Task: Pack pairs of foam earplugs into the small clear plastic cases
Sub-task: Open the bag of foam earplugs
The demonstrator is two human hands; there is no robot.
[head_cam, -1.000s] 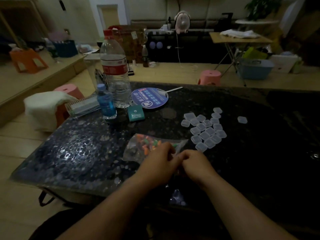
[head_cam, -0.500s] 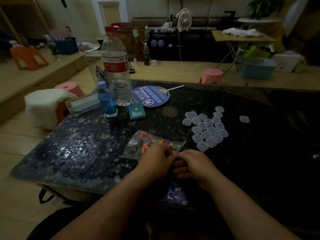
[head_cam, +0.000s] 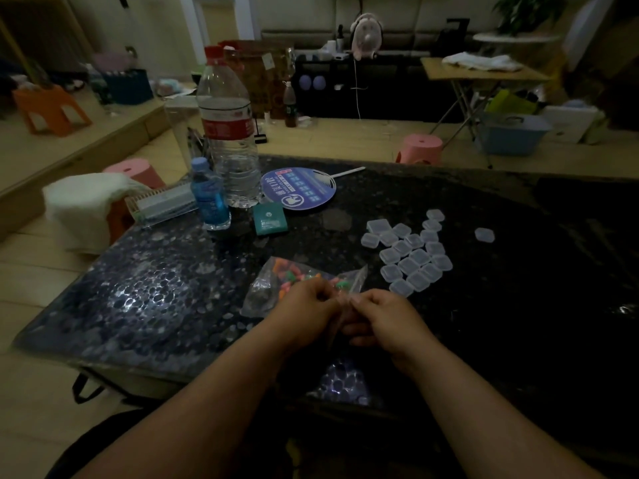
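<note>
I see the dark table (head_cam: 518, 323) under everything. The tall water bottle (head_cam: 228, 133) stands well behind the bag (head_cam: 273, 288), to its left. The clear bag lies flat with bright earplugs (head_cam: 294, 276) inside. My left hand (head_cam: 304, 312) and right hand (head_cam: 387, 321) meet at the bag's near edge, fingers curled, both pinching its plastic. The cluster of cases (head_cam: 411, 257) sits just right of the bag.

The left hand (head_cam: 306, 314) and right hand (head_cam: 389, 321) meet, pinching the near edge of the earplug bag (head_cam: 264, 293) on the table (head_cam: 138, 305); clear cases (head_cam: 411, 259) cluster farther right.
</note>
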